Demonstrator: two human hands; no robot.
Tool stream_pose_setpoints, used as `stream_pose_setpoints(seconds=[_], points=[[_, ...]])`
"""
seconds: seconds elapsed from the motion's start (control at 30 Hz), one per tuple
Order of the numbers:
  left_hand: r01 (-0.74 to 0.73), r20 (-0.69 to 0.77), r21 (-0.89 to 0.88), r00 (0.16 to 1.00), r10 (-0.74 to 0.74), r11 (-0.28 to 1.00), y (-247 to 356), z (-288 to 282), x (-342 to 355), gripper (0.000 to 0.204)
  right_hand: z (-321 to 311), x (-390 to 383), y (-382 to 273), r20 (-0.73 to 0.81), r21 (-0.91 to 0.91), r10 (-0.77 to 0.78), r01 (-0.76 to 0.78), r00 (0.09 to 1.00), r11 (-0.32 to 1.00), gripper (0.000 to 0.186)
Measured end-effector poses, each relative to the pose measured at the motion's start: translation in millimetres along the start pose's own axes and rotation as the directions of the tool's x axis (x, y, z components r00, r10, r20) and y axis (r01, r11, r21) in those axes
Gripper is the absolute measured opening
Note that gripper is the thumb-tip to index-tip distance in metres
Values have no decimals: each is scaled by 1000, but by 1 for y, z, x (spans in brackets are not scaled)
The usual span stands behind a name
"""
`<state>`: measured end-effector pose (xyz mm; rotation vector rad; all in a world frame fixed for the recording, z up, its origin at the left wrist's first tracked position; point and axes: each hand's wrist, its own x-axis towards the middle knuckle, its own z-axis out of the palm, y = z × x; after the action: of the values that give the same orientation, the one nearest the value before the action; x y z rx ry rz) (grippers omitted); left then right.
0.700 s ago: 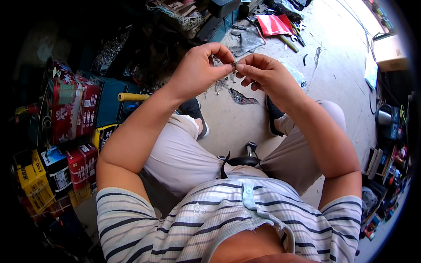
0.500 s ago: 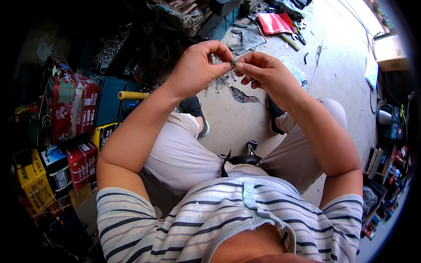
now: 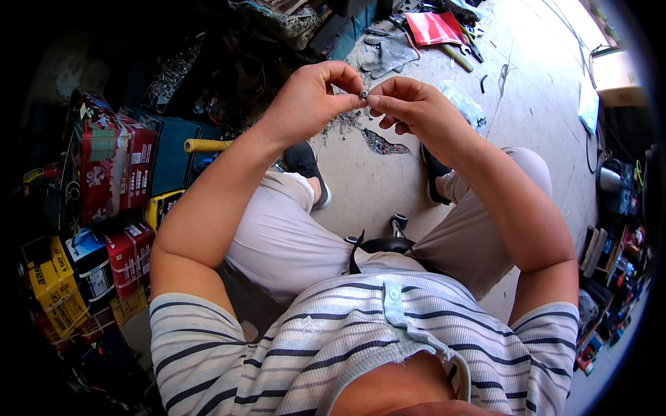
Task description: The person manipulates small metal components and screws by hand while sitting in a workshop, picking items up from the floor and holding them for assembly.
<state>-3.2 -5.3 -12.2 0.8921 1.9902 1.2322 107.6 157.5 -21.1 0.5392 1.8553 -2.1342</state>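
Observation:
A small round metal piece (image 3: 364, 93), perhaps a nut, is held up between both hands, well above the floor. My left hand (image 3: 312, 90) pinches it from the left with thumb and forefinger. From the other side, the closed thumb and forefinger of my right hand (image 3: 415, 104) meet at the same piece, its other fingers curled loosely. The piece is too small to make out in detail, and fingertips hide part of it. Below the hands, a patch of small dark and metal bits (image 3: 381, 144) lies on the floor between my shoes.
A grey work glove (image 3: 392, 55), a red packet (image 3: 435, 29) and hand tools (image 3: 473, 48) lie ahead. At left stand stacked boxes (image 3: 114, 166) and a yellow handle (image 3: 207, 145). A clear plastic bag (image 3: 463, 104) is right of my hands; crowded shelves (image 3: 614, 270) line the right.
Both hands have shifted slightly up and left together. The small metal piece has turned, and its round end now shows more plainly between the fingertips.

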Motion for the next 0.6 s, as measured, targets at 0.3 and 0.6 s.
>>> stream_pose_setpoints(seconds=[0.3, 0.6], points=[[-2, 23, 134, 1000, -1, 991, -15, 5, 3, 10, 0, 8, 14, 1, -59, 85, -84, 996, 995, 18], [-26, 25, 232, 999, 21, 972, -27, 10, 4, 11, -2, 16, 27, 14, -93, 97, -96, 995, 991, 18]])
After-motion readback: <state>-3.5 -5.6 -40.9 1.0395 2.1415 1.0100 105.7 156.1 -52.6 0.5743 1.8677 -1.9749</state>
